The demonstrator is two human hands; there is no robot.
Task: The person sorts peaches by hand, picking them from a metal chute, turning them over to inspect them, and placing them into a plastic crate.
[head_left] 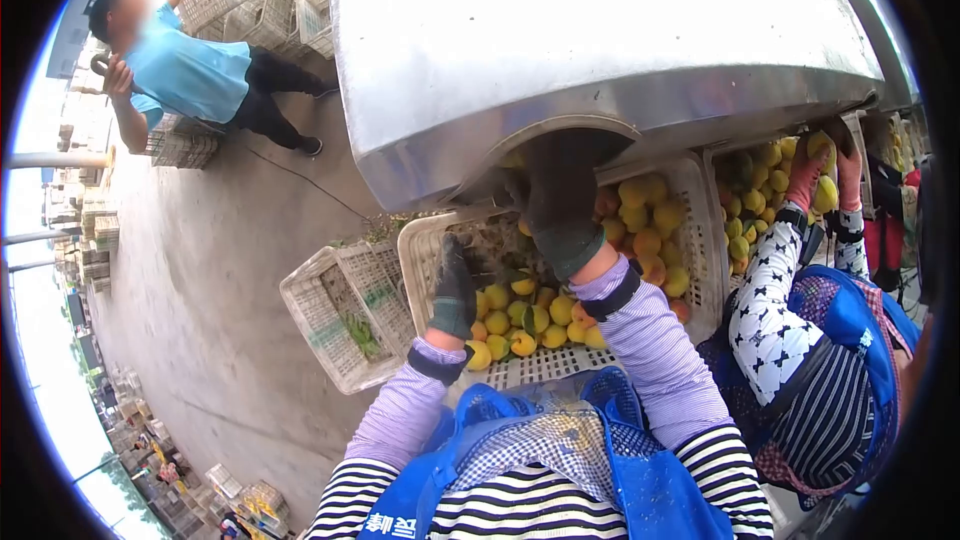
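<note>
A white plastic crate [708,240] in front of me holds many yellow fruits with an orange-red blush [540,320], some with green leaves. My left hand [455,285], in a dark glove, is over the crate's left side, fingers stretched out and nothing visible in them. Close to the round opening [590,130] of a metal machine [600,30], my right hand [562,202] reaches up in a dark glove. Its fingers are lost in shadow, so whether they hold anything cannot be made out. A bit of yellow shows at that opening.
Left of my crate stands another white crate [335,340] with green leaves inside. At the right, a co-worker's pink-gloved hands [805,175] hold yellow fruit above a second fruit crate [745,210]. A person in blue [200,70] stands by stacked crates [262,10].
</note>
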